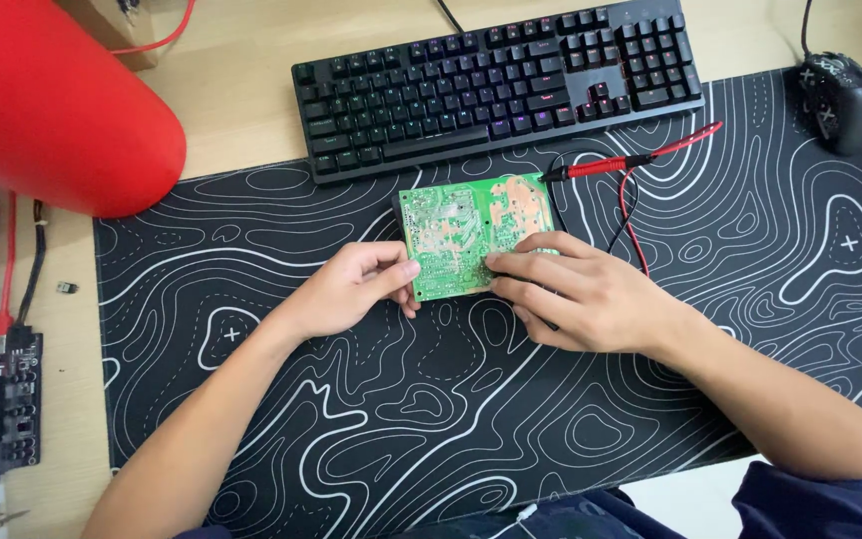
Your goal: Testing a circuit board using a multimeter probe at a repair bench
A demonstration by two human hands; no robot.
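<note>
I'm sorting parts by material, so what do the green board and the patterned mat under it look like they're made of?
Green board: rigid laminate, probably fibreglass, glossy green coating, shiny metal solder spots. Patterned mat: soft-looking, matte black with white lines, likely fabric over rubber.

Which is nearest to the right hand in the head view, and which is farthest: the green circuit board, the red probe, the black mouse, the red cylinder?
From the right hand:
1. Green circuit board: touching, under its fingertips.
2. Red probe: just above the hand, on the mat.
3. Black mouse: far upper right, at the mat's corner.
4. Red cylinder: far upper left, beyond the left hand.
</note>
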